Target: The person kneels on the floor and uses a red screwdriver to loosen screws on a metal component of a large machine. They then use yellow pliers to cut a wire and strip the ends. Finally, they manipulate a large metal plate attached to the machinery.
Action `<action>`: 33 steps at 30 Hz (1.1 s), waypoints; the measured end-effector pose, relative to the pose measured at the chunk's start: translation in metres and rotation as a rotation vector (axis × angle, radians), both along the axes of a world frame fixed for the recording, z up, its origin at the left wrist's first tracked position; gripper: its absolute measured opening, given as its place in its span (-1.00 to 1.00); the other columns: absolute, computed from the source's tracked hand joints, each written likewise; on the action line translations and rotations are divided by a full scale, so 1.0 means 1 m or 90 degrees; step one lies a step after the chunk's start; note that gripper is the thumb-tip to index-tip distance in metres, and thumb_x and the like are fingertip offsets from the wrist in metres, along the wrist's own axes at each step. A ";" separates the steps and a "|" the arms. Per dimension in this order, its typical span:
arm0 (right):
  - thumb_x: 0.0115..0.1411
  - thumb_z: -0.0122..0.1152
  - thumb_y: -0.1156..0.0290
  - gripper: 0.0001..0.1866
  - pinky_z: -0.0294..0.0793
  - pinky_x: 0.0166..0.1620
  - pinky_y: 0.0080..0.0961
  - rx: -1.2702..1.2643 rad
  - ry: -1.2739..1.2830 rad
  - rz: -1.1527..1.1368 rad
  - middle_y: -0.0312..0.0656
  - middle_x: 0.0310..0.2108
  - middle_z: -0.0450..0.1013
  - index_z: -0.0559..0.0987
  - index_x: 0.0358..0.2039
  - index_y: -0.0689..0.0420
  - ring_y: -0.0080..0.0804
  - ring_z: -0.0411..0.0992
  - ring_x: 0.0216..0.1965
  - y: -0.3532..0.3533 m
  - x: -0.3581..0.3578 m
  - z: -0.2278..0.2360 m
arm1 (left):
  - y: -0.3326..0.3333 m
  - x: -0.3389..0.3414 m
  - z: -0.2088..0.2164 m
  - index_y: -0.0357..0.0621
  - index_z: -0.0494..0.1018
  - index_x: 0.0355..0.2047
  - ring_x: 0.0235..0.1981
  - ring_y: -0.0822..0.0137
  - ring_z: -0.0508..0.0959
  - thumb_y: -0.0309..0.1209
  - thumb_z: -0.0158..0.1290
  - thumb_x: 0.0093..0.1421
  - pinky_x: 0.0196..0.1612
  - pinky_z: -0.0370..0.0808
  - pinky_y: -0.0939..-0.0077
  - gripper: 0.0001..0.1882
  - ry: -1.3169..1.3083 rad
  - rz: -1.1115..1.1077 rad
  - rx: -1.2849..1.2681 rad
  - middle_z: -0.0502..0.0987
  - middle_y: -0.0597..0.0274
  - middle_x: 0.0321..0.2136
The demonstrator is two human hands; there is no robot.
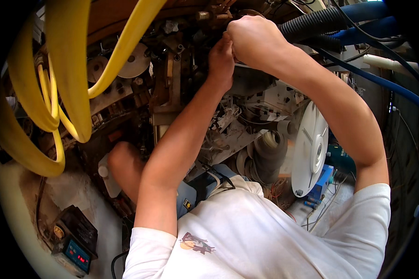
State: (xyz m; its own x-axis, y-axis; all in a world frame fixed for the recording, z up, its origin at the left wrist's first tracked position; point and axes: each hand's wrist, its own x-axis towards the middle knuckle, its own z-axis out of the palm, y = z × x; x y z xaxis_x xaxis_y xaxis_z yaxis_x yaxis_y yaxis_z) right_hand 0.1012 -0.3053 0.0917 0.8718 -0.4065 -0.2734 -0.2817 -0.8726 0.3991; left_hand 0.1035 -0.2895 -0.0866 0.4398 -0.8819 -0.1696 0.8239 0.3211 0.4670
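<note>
Both of my arms reach up to the top middle of the head view, into a dark, dirty machine (pixel 174 79). My right hand (pixel 255 39) is curled into a closed grip, its back facing me. Just left of it and touching it is my left hand (pixel 221 60), thumb raised and fingers bent out of sight. Whatever is between the fingers is hidden behind the hands. A black corrugated hose (pixel 314 24) runs right beside my right hand. Rusty metal fittings (pixel 209 15) sit just beyond the fingertips.
Thick yellow hoses (pixel 67 69) hang at the left. Blue hoses (pixel 372 83) cross at the upper right. Below my right arm stand a white reel (pixel 307 153), grey rolls (pixel 268 153) and a blue box (pixel 322 182). A black box with a lit display (pixel 77 255) lies lower left.
</note>
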 end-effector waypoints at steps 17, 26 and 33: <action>-0.02 0.37 0.45 -0.86 0.63 -0.20 -0.21 0.032 -0.073 0.025 0.01 -0.39 0.62 0.67 -0.41 0.18 -0.03 0.62 -0.27 -0.009 -0.033 0.012 | 0.000 -0.005 0.010 -0.13 0.58 -0.10 -0.33 0.48 0.55 0.01 -0.01 0.45 -0.23 0.46 0.42 -0.56 -0.078 -0.007 0.005 0.61 0.36 -0.32; 0.22 0.20 0.38 -0.70 0.56 -0.16 -0.17 0.231 -0.359 -0.129 0.10 -0.27 0.60 0.60 -0.06 0.22 0.12 0.58 -0.24 0.022 -0.122 0.019 | 0.019 -0.009 0.011 -0.23 0.65 -0.39 -0.38 0.53 0.62 -0.04 0.08 0.39 -0.23 0.50 0.52 -0.53 -0.383 -0.082 -0.059 0.68 0.30 -0.44; 0.29 0.25 0.30 -0.63 0.50 -0.01 -0.35 0.285 -0.520 -0.666 0.02 -0.19 0.62 0.56 0.01 0.28 -0.16 0.58 -0.14 0.095 -0.380 -0.067 | 0.067 -0.061 0.021 -0.25 0.65 -0.21 -0.31 0.23 0.67 -0.23 0.20 0.26 -0.19 0.55 0.31 -0.70 -0.940 -0.519 -0.125 0.69 0.01 -0.34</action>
